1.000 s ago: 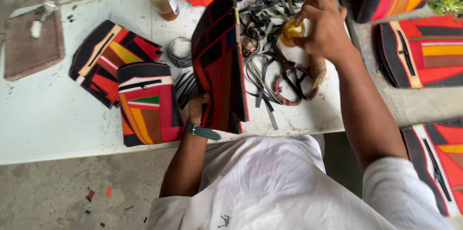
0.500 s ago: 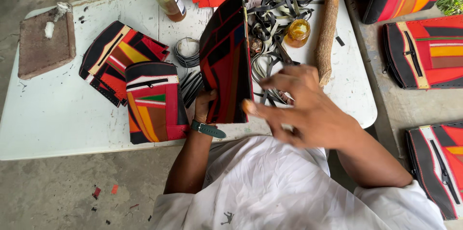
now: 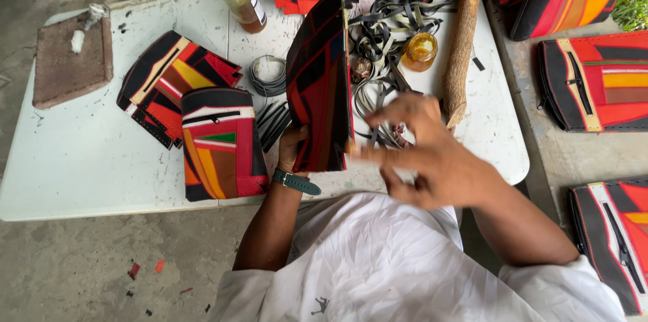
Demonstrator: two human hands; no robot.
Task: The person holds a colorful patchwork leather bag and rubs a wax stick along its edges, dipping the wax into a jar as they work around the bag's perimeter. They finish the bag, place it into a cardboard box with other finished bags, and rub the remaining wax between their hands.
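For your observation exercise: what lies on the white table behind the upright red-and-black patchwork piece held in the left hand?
Behind the patchwork piece lie tangled dark straps, a small amber jar and a wooden stick. The left hand grips its lower edge. Whatever lies directly beneath the piece is hidden.

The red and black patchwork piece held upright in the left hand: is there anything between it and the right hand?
Nothing visible does. The right hand is just beside the patchwork piece, fingertips at its lower right edge. The left hand grips it from below. The tangle of dark strips lies behind on the table.
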